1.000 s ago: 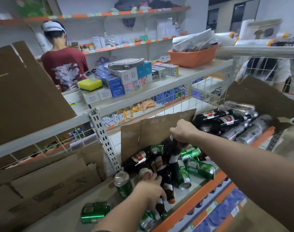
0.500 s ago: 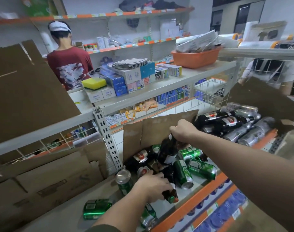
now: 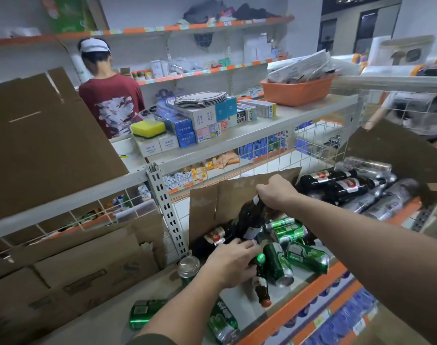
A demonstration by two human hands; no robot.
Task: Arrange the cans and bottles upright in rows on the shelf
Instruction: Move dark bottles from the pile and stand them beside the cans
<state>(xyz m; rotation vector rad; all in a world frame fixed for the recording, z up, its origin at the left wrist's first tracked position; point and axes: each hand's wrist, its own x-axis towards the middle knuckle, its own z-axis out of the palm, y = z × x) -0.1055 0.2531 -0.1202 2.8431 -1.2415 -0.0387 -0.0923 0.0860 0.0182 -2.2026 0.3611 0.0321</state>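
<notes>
**A:** On the shelf (image 3: pixel 294 298), near the front edge: what's moved in the last second?

**B:** Mostly the left hand (image 3: pixel 233 260). It has come in from the edge and now curls over a small brown bottle (image 3: pixel 261 286) lying flat, cap toward the orange lip. The bottle itself looks barely shifted.

**A:** And the other?

**B:** The right hand (image 3: pixel 277 192) is clenched round the neck of a dark bottle (image 3: pixel 250 220), same grip as before. That bottle leans steeply, with its base down in the heap against the cardboard divider (image 3: pixel 237 202).

**A:** Anything standing?

**B:** One green can (image 3: pixel 188 266), upright by the foot of the post (image 3: pixel 166 202). The other green cans (image 3: pixel 278 267) lie on their sides. Most are heaped just right of the left hand, and two lie toward the front left.

**A:** Meaning for the job?

**B:** Early, I'd judge. Both hands are loaded, and no row exists beyond that single can. The dark bottle seems closest to being stood up, and the bare shelf beside the can looks the likely spot.
</notes>
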